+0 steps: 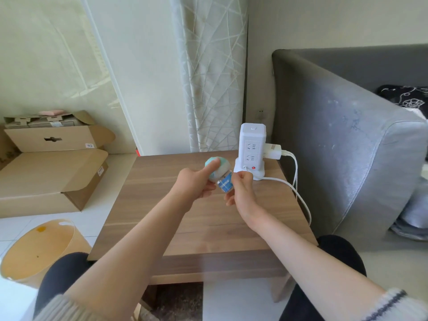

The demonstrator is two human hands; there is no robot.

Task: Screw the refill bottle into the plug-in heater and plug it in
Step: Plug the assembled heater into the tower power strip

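Note:
My left hand (pixel 196 184) grips the round teal and white plug-in heater (pixel 222 166), with the index finger laid across its top. The small refill bottle (pixel 224 184) with a blue label hangs from the heater's underside, tilted. My right hand (pixel 242 189) pinches the bottle from the right side. Both are held above the wooden table (pixel 185 218). A white tower power strip (pixel 251 148) stands at the table's far right corner, just behind my right hand, with free sockets facing me and a red switch at its base.
A white adapter (pixel 274 151) is plugged into the strip's right side, and white cables (pixel 298 195) trail off the table's right edge. A grey sofa (pixel 347 147) stands to the right. Cardboard boxes (pixel 51 163) and a bin (pixel 34 251) stand on the floor at left.

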